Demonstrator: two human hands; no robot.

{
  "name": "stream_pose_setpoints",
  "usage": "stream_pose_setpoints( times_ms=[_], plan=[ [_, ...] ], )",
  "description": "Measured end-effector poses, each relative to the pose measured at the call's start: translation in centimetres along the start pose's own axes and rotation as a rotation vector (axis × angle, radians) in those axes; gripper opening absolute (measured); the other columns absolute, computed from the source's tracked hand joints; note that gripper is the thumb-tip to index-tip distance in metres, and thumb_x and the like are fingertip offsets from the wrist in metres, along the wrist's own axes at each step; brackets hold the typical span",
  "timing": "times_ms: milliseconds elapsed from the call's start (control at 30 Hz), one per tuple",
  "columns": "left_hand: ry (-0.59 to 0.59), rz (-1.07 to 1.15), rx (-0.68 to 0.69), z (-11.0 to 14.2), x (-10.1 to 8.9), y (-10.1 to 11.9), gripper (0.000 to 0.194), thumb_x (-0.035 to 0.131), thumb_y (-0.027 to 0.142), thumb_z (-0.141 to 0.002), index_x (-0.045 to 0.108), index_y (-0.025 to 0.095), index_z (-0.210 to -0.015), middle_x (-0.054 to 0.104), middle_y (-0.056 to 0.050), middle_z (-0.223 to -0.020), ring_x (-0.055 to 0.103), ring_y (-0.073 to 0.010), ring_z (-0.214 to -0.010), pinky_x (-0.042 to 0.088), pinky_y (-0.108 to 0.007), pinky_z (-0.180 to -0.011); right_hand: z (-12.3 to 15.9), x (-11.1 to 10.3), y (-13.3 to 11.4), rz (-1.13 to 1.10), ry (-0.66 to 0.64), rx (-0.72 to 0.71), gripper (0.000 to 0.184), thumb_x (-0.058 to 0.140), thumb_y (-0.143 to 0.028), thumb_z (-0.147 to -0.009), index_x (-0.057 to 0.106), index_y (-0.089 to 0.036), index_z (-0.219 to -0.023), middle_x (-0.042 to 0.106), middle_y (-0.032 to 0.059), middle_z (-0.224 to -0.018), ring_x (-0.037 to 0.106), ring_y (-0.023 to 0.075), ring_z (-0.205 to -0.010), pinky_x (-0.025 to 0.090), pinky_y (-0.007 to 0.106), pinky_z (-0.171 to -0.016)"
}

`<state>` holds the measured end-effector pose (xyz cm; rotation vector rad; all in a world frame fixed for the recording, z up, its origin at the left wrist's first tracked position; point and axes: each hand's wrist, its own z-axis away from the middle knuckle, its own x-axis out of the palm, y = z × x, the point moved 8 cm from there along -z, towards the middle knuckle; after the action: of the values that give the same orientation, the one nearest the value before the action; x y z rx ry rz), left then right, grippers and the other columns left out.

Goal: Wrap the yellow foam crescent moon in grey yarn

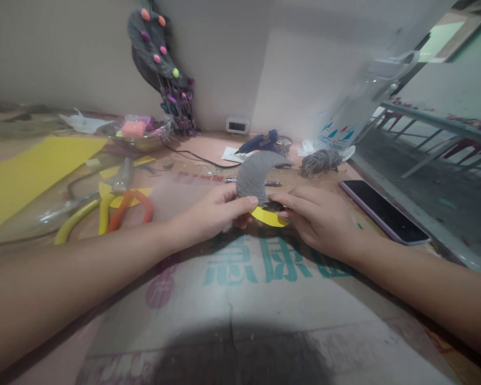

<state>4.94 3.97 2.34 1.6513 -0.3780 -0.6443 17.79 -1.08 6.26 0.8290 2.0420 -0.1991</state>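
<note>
A crescent moon shape (253, 175), mostly wound in grey yarn with bare yellow card at its lower end, is held up over the cardboard sheet. My left hand (220, 208) is closed on its left side, thumb laid across the front. At the lower right, my right hand (315, 214) pinches the crescent near where the grey winding meets the yellow. Some fingertips of both hands are hidden behind it. Just beyond lie a pen (273, 184), partly covered by the crescent, and a ball of grey yarn (321, 162).
At left are yellow- and orange-handled tools (120, 206) and a yellow sheet (36, 176). A blue glue gun (260, 143) lies behind; a phone (385, 211) and a clear plastic container (348, 117) stand right. A decorated grey crescent (148, 51) hangs by the wall.
</note>
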Motion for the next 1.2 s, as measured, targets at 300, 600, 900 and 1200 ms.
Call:
stream_pose_setpoints(
  times_ms=[300,600,900,1200],
  plan=[
    [-0.010,0.019,0.000,0.1,0.2,0.1,0.021,0.053,0.031,-0.089,0.054,0.017,-0.073,0.056,0.003,-0.063,0.050,-0.0094,-0.056,0.040,-0.021,-0.054,-0.3,-0.3,-0.5,0.025,0.025,-0.022,0.025,0.046,-0.020,-0.101,0.067,-0.013,-0.113,0.070,0.0070,-0.080,0.062,0.0164,-0.070,0.045,0.028,-0.059],
    [-0.047,0.030,0.015,0.0,0.4,-0.2,0.021,0.054,0.035,-0.089,0.056,0.016,-0.078,0.056,0.003,-0.066,0.052,-0.0092,-0.058,0.040,-0.020,-0.055,-0.1,-0.3,-0.5,0.013,0.053,-0.050,0.021,0.051,-0.017,-0.099,0.068,-0.012,-0.110,0.070,0.0066,-0.080,0.062,0.0158,-0.071,0.044,0.027,-0.061],
    [-0.043,0.048,0.025,-0.1,0.4,-0.4,0.021,0.055,0.034,-0.088,0.056,0.017,-0.077,0.057,0.002,-0.066,0.052,-0.0095,-0.058,0.042,-0.021,-0.056,-0.1,-0.4,0.0,-0.054,-0.014,0.024,0.027,0.045,-0.022,-0.101,0.064,-0.013,-0.117,0.072,0.0097,-0.089,0.065,0.0185,-0.077,0.048,0.030,-0.066],
    [-0.013,0.014,0.028,0.0,0.1,0.1,0.022,0.053,0.034,-0.088,0.054,0.017,-0.073,0.056,0.002,-0.062,0.050,-0.0102,-0.056,0.041,-0.022,-0.054,0.4,-0.1,1.8,-0.210,0.014,0.215,0.031,0.047,-0.031,-0.100,0.063,-0.013,-0.120,0.073,0.0132,-0.102,0.068,0.0215,-0.085,0.052,0.033,-0.073]
  ],
)
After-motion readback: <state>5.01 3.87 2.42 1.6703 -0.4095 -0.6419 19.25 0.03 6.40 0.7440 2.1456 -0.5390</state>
